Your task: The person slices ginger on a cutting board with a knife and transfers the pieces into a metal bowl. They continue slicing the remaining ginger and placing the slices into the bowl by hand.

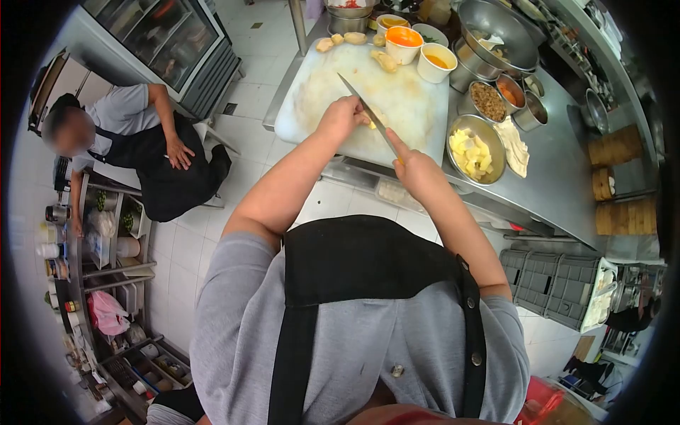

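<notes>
My right hand point(419, 172) is closed round the handle of a long kitchen knife point(377, 122), its index finger stretched along the blade. The blade lies slantwise over a white cutting board point(312, 106), tip pointing to the far left. My left hand point(341, 119) is beside the blade, fingertips bent down on a small pale yellow piece point(372, 118) that they partly hide. Knobbly pale yellow pieces like ginger point(384, 61) lie along the board's far edge. To the right of the board, a metal bowl point(500, 163) holds peeled yellow chunks.
White tubs of orange point(404, 41) and yellow liquid point(437, 64) stand at the board's far right corner. Beyond are metal pots of brown crumbs point(488, 101) and a large steel bowl point(496, 28). A cream cloth point(511, 145) lies rightmost. Another person point(152, 145) sits at left near shelves.
</notes>
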### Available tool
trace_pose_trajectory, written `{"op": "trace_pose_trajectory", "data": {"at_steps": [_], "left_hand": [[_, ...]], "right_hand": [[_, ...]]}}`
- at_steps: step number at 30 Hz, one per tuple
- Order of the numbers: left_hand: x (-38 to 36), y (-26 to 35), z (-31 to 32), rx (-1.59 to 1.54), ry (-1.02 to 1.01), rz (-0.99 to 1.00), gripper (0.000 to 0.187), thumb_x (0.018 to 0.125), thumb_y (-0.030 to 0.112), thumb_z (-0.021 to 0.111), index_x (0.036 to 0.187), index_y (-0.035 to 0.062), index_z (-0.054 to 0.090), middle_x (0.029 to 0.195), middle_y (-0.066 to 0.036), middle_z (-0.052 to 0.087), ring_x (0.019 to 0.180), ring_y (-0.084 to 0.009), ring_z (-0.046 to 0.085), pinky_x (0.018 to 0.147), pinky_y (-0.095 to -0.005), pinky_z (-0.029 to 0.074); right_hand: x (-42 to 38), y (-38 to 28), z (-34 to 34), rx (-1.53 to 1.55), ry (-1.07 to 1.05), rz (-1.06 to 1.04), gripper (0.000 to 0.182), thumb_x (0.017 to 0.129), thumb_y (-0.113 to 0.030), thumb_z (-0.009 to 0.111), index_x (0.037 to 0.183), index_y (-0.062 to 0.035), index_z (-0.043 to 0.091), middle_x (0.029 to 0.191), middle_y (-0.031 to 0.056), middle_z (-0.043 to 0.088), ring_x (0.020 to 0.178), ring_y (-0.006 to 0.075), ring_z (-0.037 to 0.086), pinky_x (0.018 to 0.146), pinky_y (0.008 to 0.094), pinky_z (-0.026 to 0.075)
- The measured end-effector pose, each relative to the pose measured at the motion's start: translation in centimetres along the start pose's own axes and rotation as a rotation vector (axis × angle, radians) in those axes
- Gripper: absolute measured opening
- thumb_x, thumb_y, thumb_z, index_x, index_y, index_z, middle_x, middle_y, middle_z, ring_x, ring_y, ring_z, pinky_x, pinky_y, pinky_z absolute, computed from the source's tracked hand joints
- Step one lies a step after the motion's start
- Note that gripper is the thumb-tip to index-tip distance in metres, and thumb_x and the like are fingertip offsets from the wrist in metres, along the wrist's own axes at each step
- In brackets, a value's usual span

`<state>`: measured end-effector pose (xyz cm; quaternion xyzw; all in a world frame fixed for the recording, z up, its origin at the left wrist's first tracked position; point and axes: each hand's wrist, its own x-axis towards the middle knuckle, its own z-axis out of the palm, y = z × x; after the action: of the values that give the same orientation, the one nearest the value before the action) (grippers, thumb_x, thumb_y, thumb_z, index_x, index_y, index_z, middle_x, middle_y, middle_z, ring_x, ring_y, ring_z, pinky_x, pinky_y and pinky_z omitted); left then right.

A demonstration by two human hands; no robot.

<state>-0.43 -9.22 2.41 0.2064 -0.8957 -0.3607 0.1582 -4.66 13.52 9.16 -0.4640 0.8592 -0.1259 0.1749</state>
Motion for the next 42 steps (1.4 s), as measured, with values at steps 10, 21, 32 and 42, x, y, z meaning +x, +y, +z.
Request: {"op": "trace_pose_trajectory", "data": {"at_steps": [10,21,32,42], "left_hand": [[-0.2,-0.5,0.3,-0.053,0.027,0.019,0.028,0.071,0.012,0.082,0.089,0.0004,0.063,0.087,-0.015,0.068,0.078,-0.0269,0.065,0.073,-0.0363,0.052],[-0.3,-0.8,0.4,-0.035,0.046,0.042,0.028,0.072,0.014,0.082,0.087,0.0003,0.063,0.087,-0.016,0.069,0.079,-0.0273,0.067,0.072,-0.0359,0.052],[-0.7,0.0,-0.6,-0.030,0.018,0.047,0.029,0.072,0.016,0.082,0.089,0.0004,0.064,0.085,-0.015,0.067,0.077,-0.0261,0.064,0.072,-0.0355,0.051],[-0.8,-0.6,0.0,-0.062,0.041,0.050,0.023,0.077,0.013,0.078,0.091,0.0004,0.064,0.089,-0.015,0.067,0.078,-0.0263,0.064,0.072,-0.0353,0.051]], "right_hand": [[2.6,0.8,1.9,0.015,0.046,-0.032,0.070,0.092,-0.013,0.053,0.155,-0.0223,0.025,0.083,0.0218,0.064,0.076,0.0368,0.064,0.072,0.0466,0.051],[2.9,0.3,2.1,-0.001,0.024,-0.011,0.070,0.091,-0.013,0.052,0.155,-0.0220,0.025,0.081,0.0226,0.065,0.075,0.0370,0.065,0.072,0.0476,0.051],[-0.6,0.1,0.3,0.021,0.028,-0.020,0.068,0.092,-0.014,0.053,0.154,-0.0220,0.026,0.077,0.0217,0.064,0.072,0.0365,0.064,0.070,0.0471,0.051],[3.3,-0.2,1.5,0.038,0.002,0.001,0.069,0.091,-0.013,0.053,0.154,-0.0200,0.026,0.082,0.0232,0.065,0.077,0.0374,0.065,0.074,0.0481,0.051]]}}
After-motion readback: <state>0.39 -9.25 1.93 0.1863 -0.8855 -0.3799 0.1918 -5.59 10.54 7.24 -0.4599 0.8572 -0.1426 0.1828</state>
